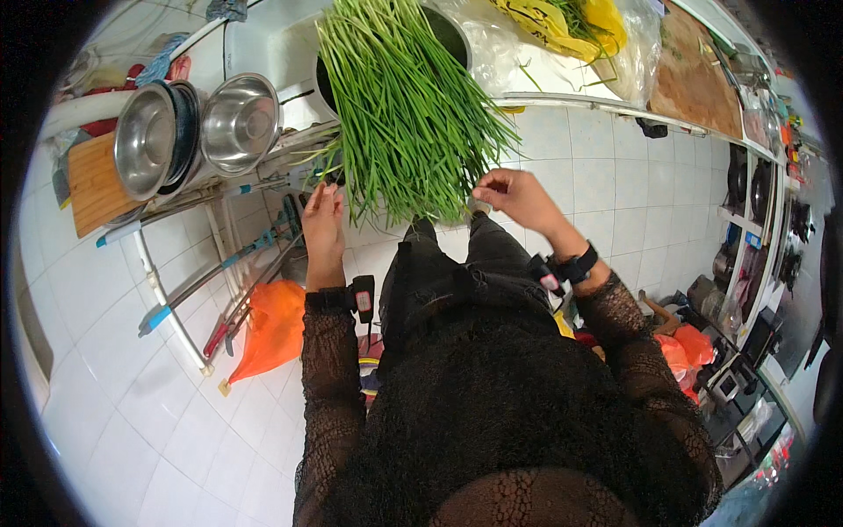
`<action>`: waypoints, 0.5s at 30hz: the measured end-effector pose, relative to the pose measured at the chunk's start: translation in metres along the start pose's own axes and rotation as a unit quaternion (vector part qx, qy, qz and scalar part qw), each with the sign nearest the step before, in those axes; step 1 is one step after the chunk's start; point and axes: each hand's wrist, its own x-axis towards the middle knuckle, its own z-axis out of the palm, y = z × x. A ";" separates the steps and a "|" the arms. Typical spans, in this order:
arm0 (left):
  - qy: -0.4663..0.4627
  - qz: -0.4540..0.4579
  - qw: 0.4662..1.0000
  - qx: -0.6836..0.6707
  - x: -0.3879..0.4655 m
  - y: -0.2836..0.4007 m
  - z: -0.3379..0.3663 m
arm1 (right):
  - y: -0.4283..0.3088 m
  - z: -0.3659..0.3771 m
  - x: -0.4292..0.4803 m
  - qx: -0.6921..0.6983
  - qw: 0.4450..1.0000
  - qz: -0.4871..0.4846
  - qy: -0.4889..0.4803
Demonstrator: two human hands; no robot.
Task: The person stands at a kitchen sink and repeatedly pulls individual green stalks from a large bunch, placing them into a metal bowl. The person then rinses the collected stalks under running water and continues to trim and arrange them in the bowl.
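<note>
A large heap of green garlic chives (408,118) lies across a dark round pan (451,39), and its leaf tips hang over the front toward my legs. My left hand (323,221) is raised beside the left edge of the chives, fingers up and slightly apart, with nothing seen in it. At the right edge of the hanging tips is my right hand (517,197), its fingers curled toward the thumb. Whether a leaf is pinched between those fingertips cannot be made out. The chives cover most of the pan.
Steel bowls (240,125) stand left on a rack beside a wooden board (95,174). Right of the chives lie a yellow plastic bag (560,29) with greens and a brown cutting board (695,79). An orange bag (273,329) hangs below left, near long-handled tools.
</note>
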 end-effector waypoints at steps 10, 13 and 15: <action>-0.010 0.231 0.959 0.164 -0.031 0.013 0.040 | 0.024 0.038 -0.011 0.093 0.990 0.082 0.070; -0.094 0.405 0.833 0.364 -0.056 0.026 0.066 | 0.025 0.035 -0.013 0.202 0.968 0.143 0.050; -0.178 0.448 0.776 0.408 -0.067 0.030 0.088 | 0.022 0.036 -0.016 0.235 0.960 0.145 0.041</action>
